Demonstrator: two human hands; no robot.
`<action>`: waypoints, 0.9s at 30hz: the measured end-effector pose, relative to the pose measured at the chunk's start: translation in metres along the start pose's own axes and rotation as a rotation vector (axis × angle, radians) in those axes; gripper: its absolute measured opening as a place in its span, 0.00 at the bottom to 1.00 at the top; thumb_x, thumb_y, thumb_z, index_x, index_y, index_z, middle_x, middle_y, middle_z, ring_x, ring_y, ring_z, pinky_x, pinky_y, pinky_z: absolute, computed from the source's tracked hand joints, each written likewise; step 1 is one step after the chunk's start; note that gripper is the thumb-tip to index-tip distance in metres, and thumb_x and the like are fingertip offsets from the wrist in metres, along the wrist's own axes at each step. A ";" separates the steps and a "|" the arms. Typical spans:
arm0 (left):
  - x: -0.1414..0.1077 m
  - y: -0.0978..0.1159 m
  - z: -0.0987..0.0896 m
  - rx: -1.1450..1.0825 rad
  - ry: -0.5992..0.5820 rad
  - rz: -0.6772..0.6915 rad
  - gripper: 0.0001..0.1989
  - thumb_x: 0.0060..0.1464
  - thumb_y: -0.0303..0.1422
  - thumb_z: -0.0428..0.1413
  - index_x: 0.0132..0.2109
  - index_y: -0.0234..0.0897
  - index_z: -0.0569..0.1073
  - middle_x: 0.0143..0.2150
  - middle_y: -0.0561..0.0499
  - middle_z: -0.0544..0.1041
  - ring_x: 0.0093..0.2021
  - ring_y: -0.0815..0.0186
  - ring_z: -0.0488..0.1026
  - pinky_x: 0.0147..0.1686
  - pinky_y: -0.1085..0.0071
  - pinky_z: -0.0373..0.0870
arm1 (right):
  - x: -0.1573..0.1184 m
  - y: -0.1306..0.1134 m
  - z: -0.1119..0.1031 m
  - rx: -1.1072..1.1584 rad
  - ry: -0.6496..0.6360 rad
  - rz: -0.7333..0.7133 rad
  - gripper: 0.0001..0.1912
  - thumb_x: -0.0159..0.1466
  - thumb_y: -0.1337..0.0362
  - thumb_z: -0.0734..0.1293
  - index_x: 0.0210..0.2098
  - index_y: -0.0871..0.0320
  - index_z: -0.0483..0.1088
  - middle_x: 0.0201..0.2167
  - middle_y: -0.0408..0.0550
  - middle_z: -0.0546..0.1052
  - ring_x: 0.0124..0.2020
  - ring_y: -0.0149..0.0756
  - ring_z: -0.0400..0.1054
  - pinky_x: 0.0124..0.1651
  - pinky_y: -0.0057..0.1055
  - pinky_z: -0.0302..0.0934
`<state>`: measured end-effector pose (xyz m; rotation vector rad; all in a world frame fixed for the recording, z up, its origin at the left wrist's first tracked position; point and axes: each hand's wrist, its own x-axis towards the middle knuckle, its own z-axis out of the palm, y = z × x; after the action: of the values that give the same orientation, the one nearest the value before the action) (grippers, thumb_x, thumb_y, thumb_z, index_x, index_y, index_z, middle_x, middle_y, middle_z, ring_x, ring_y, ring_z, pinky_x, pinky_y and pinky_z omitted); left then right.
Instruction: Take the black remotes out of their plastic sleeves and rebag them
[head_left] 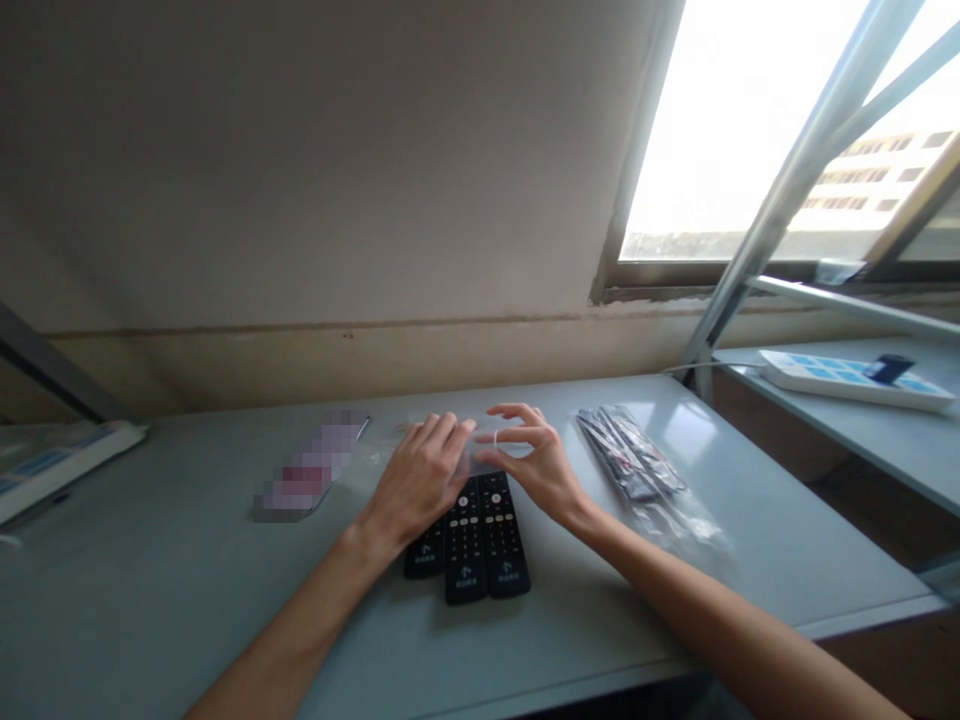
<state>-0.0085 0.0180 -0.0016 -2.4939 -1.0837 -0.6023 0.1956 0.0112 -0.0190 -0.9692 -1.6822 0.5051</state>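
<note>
Three black remotes (469,545) lie side by side on the pale grey table (187,580), right in front of the person. Their far ends are hidden under the two hands.

The left hand (420,480) lies flat on top of the left remote. Its fingers (442,435) are stretched out and close together, pointing away from the person. It is open and grips nothing — it just rests there, palm down. The fingertips touch a small see-through plastic bag (484,450) that sits at the far end of the remotes.

The right hand (536,465) is beside it, just above the right remote. Its thumb and first finger are pinched together on the edge of the see-through bag. The other fingers curl up and spread a little. A thin pale ring shows on one finger. So this hand is partly closed, holding the bag with only two fingertips.

The two hands are very near each other — almost touching over the bag.

To the right of the hands lies a pile of clear bags with dark things inside (637,460). It is too blurry to tell what they are. To the left lies a flat thing that is blurred out (311,475). Farther right, on another table, sits a white power strip (847,378). A bright window (750,120) is up behind it, and a plain wall (300,150) runs behind the table.
</note>
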 end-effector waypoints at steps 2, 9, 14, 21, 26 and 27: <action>0.000 0.003 -0.001 0.001 -0.004 0.013 0.14 0.67 0.30 0.51 0.57 0.35 0.69 0.47 0.42 0.75 0.47 0.51 0.71 0.46 0.57 0.68 | 0.000 -0.001 0.001 0.035 -0.048 0.023 0.06 0.64 0.56 0.77 0.39 0.47 0.84 0.54 0.49 0.79 0.57 0.47 0.68 0.63 0.51 0.63; 0.001 0.004 -0.005 -0.025 -0.010 -0.002 0.16 0.64 0.29 0.54 0.57 0.33 0.69 0.48 0.41 0.75 0.49 0.49 0.70 0.47 0.55 0.68 | -0.004 -0.003 0.005 -0.014 -0.034 -0.004 0.14 0.61 0.59 0.79 0.47 0.46 0.83 0.49 0.49 0.80 0.54 0.46 0.70 0.61 0.49 0.63; 0.001 0.009 -0.003 -0.049 0.000 -0.015 0.15 0.65 0.28 0.52 0.57 0.36 0.69 0.48 0.42 0.75 0.48 0.50 0.71 0.47 0.56 0.68 | -0.006 -0.005 0.007 -0.068 -0.049 -0.060 0.10 0.63 0.60 0.78 0.44 0.49 0.83 0.45 0.49 0.80 0.50 0.45 0.70 0.57 0.48 0.65; 0.001 0.005 0.002 -0.108 0.068 -0.124 0.09 0.66 0.26 0.48 0.50 0.37 0.69 0.44 0.44 0.74 0.47 0.53 0.71 0.48 0.56 0.69 | 0.010 -0.018 -0.014 -0.050 0.003 -0.053 0.09 0.66 0.70 0.66 0.36 0.54 0.79 0.39 0.46 0.76 0.42 0.37 0.73 0.47 0.35 0.67; 0.002 -0.006 -0.002 -0.218 0.221 -0.268 0.07 0.61 0.32 0.56 0.46 0.39 0.67 0.42 0.46 0.74 0.45 0.54 0.71 0.47 0.59 0.70 | 0.010 -0.013 -0.031 -0.352 -0.382 0.197 0.09 0.66 0.59 0.70 0.45 0.53 0.71 0.24 0.39 0.74 0.25 0.35 0.67 0.31 0.31 0.55; 0.002 -0.006 -0.003 -0.227 0.251 -0.292 0.07 0.61 0.32 0.57 0.45 0.40 0.66 0.41 0.47 0.73 0.44 0.55 0.71 0.46 0.59 0.70 | 0.007 -0.011 -0.031 -0.396 -0.464 0.216 0.14 0.66 0.56 0.71 0.48 0.54 0.70 0.24 0.39 0.75 0.25 0.36 0.67 0.30 0.31 0.54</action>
<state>-0.0126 0.0223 0.0026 -2.3699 -1.3531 -1.1469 0.2200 0.0065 0.0034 -1.4117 -2.1572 0.5825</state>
